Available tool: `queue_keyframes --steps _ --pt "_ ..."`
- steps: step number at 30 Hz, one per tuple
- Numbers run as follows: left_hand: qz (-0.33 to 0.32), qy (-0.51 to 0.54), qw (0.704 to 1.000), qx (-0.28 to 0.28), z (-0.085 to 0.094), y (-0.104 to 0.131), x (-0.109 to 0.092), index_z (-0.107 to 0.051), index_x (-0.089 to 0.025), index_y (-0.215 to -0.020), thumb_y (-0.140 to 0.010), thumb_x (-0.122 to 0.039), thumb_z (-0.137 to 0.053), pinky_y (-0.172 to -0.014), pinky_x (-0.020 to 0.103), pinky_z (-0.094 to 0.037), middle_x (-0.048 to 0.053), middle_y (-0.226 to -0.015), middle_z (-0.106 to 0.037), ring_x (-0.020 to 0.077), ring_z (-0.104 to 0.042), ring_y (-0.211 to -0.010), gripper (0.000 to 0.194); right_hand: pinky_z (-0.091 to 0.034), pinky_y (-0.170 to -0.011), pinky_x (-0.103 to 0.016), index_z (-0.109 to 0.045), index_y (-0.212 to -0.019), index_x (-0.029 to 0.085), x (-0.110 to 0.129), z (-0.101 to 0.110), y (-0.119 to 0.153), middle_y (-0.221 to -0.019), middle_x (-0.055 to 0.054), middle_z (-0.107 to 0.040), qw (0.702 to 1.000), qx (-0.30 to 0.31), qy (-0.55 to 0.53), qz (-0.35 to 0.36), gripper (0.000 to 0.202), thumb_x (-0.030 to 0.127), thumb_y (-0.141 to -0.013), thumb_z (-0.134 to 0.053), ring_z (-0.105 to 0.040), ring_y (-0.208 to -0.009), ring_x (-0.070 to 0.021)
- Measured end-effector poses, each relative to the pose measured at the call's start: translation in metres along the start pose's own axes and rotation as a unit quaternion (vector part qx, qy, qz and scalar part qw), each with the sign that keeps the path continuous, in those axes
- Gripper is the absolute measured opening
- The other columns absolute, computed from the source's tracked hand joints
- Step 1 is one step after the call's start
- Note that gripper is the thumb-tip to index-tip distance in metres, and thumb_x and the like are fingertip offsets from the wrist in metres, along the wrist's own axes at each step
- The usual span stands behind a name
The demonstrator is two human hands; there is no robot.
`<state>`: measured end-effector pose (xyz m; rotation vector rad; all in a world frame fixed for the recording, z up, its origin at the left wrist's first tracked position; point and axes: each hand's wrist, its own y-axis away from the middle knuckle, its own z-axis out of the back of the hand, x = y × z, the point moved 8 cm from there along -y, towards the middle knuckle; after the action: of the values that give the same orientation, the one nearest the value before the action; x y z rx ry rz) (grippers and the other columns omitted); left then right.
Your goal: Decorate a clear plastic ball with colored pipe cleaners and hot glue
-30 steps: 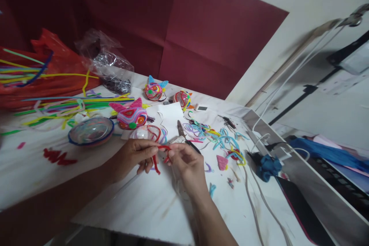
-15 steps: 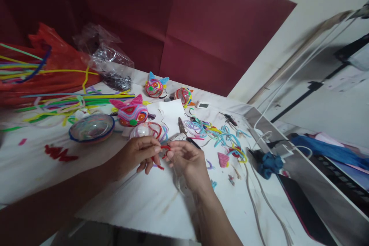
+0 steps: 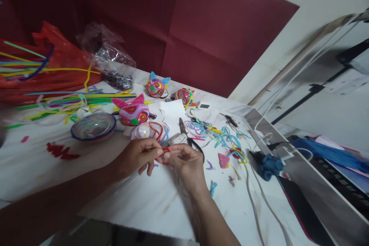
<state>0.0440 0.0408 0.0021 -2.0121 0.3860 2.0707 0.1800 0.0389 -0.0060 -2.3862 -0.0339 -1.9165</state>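
A short red pipe cleaner (image 3: 165,150) is pinched between my two hands, low over the table's front. My left hand (image 3: 140,155) grips it from the left with thumb and index finger, its other fingers curled below. From the right, my right hand (image 3: 186,163) pinches its other end. Just beyond the hands lies a clear plastic piece (image 3: 143,130) edged with red and purple pipe cleaner. Behind it sits a pink cat mask (image 3: 134,111) with a green nose. Scissors (image 3: 184,132) with black handles lie beyond my right hand.
To the left are a blue-rimmed clear bowl (image 3: 93,126), coiled red pieces (image 3: 62,151) and a heap of pipe cleaners (image 3: 72,102) by a red bag (image 3: 60,59). Blue and yellow scraps (image 3: 223,136) lie right, near cables (image 3: 253,203) and a phone-like black slab (image 3: 302,207). Two smaller masks (image 3: 156,86) stand behind.
My hands have drawn closer together, and the red pipe cleaner's loose end that hung below them no longer shows. The view has shifted slightly.
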Motion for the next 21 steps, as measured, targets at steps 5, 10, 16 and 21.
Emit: queue_keyframes --steps 5,10,16,21 --pt "0.002 0.012 1.0 -0.015 0.003 -0.001 0.004 -0.058 -0.018 -0.069 -0.075 -0.043 -0.067 -0.029 0.016 -0.034 -0.003 -0.056 -0.065 0.0092 -0.054 -0.032 0.027 -0.047 -0.049 -0.027 -0.076 -0.073 0.025 -0.003 0.0 0.001 -0.065 0.0 -0.072 1.0 -0.006 -0.001 0.009 0.018 0.028 -0.062 -0.09 -0.06 -0.052 -0.0136" --pt "0.008 0.059 0.998 0.007 0.002 -0.001 0.004 -0.062 -0.017 -0.076 -0.077 -0.043 -0.069 -0.042 0.023 -0.05 0.0 -0.057 -0.068 0.0146 -0.064 -0.044 0.027 -0.046 -0.048 -0.026 -0.073 -0.074 0.02 0.004 0.001 0.002 -0.064 -0.002 -0.073 1.0 -0.016 -0.011 -0.025 0.024 0.03 -0.06 -0.09 -0.062 -0.053 -0.015" --pt "0.009 0.049 0.998 0.027 0.0 -0.003 0.015 -0.068 -0.017 -0.082 -0.079 -0.047 -0.067 -0.041 0.025 -0.049 0.001 -0.05 -0.066 0.0183 -0.065 -0.046 0.03 -0.046 -0.046 -0.024 -0.074 -0.072 0.02 0.007 0.005 0.0 -0.061 -0.001 -0.071 0.998 -0.036 -0.027 -0.035 0.029 0.032 -0.054 -0.093 -0.059 -0.05 -0.0133" --pt "-0.024 -0.057 0.998 -0.021 0.013 0.0 0.006 -0.07 -0.018 -0.086 -0.083 -0.052 -0.059 -0.033 0.024 -0.038 0.001 -0.052 -0.066 0.0145 -0.054 -0.034 0.035 -0.046 -0.045 -0.023 -0.075 -0.075 0.019 0.006 0.006 -0.002 -0.06 -0.002 -0.07 0.999 -0.026 -0.035 -0.004 0.027 0.031 -0.057 -0.091 -0.059 -0.051 -0.0136"
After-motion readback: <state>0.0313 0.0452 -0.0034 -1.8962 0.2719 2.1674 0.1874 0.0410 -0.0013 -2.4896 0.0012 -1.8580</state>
